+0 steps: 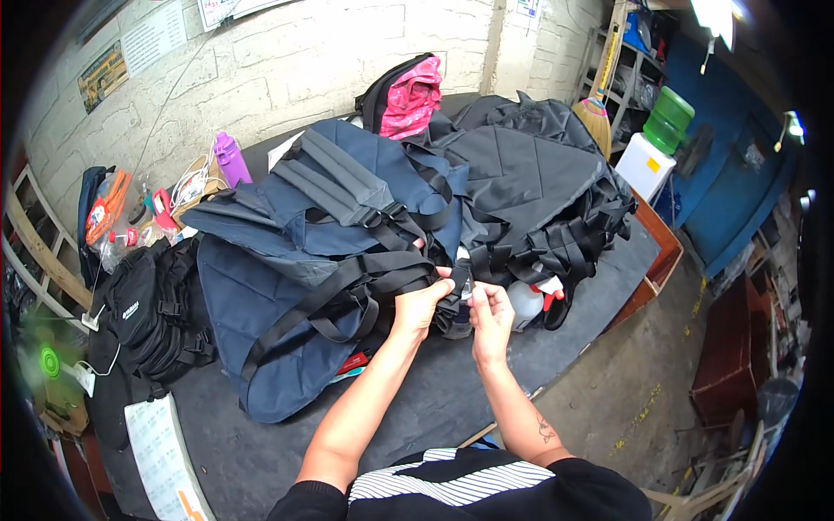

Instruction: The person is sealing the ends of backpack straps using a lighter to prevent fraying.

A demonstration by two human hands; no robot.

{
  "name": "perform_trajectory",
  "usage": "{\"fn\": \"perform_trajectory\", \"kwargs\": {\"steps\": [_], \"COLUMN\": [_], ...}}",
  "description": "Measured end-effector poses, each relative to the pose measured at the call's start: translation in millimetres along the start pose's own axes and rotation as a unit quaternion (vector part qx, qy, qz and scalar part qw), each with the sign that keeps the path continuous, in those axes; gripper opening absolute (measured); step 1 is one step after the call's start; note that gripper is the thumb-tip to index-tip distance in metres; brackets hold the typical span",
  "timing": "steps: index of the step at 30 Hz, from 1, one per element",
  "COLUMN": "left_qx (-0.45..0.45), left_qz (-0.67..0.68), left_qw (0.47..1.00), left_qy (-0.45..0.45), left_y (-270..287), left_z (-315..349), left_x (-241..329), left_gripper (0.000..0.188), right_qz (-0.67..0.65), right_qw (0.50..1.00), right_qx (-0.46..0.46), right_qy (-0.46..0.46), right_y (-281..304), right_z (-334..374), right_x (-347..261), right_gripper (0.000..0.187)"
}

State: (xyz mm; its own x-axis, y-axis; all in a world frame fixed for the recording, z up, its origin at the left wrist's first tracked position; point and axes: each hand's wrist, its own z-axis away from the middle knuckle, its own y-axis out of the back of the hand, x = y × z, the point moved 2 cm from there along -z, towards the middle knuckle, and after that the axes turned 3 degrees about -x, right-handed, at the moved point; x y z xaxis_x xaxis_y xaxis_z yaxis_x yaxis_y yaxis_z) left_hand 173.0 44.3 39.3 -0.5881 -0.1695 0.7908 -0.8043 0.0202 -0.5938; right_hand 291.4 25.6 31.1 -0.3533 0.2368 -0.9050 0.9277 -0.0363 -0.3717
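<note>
My left hand [420, 306] is closed around black webbing straps [395, 265] that hang off a navy blue backpack piece [261, 326]. Close beside it, my right hand [488, 314] pinches the edge of a black strap end, where a small pale bit shows; its exact kind is too small to tell. Grey padded shoulder straps [334, 178] lie across the navy fabric. To the right, a dark grey backpack [530, 174] with bunched black straps [565, 252] rests against the navy one. A spray bottle [526, 304] with a red and white head stands partly hidden near my right hand.
The dark table [287, 469] carries a black bag [152, 304], a pink patterned bag [410, 97], a purple bottle [231, 160] and a long pale sheet stack [165, 460]. Right of it are a wooden drawer [656, 252], a broom [595, 117] and a water dispenser [647, 165].
</note>
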Motion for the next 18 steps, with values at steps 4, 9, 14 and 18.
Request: {"fn": "perform_trajectory", "kwargs": {"steps": [4,9,14,18], "left_qx": [0.026,0.037,0.03,0.073], "left_qz": [0.006,0.012,0.008,-0.005], "left_qw": [0.999,0.999,0.996,0.997], "left_qy": [-0.017,0.025,0.079,-0.033], "left_y": [-5,-12,-3,-4], "left_z": [2,6,3,1], "left_x": [-1,5,-12,-16], "left_gripper": [0.075,0.053,0.04,0.036], "right_qz": [-0.077,-0.212,-0.216,-0.216], "right_qw": [0.995,0.97,0.969,0.97], "right_qx": [-0.005,0.049,0.072,0.079], "right_qy": [-0.055,-0.111,-0.094,-0.079], "right_y": [1,-11,-16,-17], "right_z": [1,10,13,14], "right_x": [6,11,20,23], "right_gripper": [0.015,0.018,0.018,0.018]}}
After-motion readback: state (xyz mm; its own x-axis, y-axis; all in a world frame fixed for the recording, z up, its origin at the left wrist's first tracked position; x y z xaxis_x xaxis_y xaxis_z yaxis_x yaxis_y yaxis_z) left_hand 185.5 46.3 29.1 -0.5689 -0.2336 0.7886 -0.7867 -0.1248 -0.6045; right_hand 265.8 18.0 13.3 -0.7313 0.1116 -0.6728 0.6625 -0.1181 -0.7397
